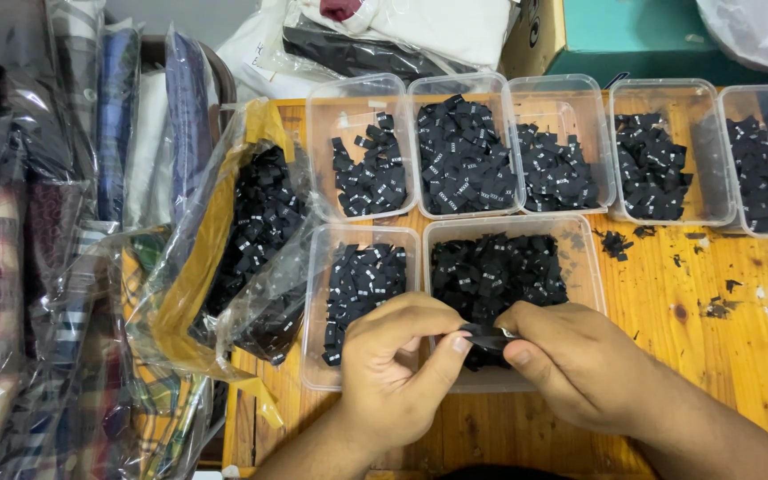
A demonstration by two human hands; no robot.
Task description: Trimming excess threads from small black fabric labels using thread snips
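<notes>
While both pinch one small black fabric label [488,336], left hand [393,369] and right hand [571,364] hover over a clear plastic tub [588,267].

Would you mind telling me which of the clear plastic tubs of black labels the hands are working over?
The front-row right tub: both hands pinch a black label above it; the others sit farther off.

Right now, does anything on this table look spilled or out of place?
Yes. A few black labels and small scraps lie loose on the bare wooden table, right of the lower tubs, outside any tub. Both hands pinch one label between them.
</notes>
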